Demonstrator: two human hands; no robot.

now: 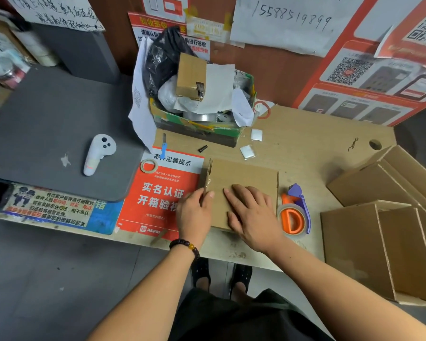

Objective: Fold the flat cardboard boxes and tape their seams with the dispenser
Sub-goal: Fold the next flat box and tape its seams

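Pressing stage, by the look of it: a folded cardboard box [241,190] lying on the desk [305,148], held down by both hands with its upper face closed. Right hand [253,215] spread flat on the near right part of that face, fingers straight and together, grip released, nothing grasped, only pressing. Left hand [194,212] at the box's near left edge, thumb on top and fingers curled round the edge, seemingly pinching the flap or a strip of clear tape there; too blurred at that edge to say which. Tape dispenser [294,212], orange and purple with a roll of clear tape, standing just right of the box, touched by neither hand. Probably the seam on this side either just smoothed or about to be taped; hard to judge, since no tape line shows plainly on the brown face. Next move likely calling for the right hand to lift off, reach rightward from the box for the dispenser, and draw tape along the seam while the left keeps the flaps from springing. Further right of the box, a stack of cardboard boxes [384,217], some already folded open. Left of the box, a red notice [158,193] stuck to the desk, with a small tape roll [148,165] on its far corner.
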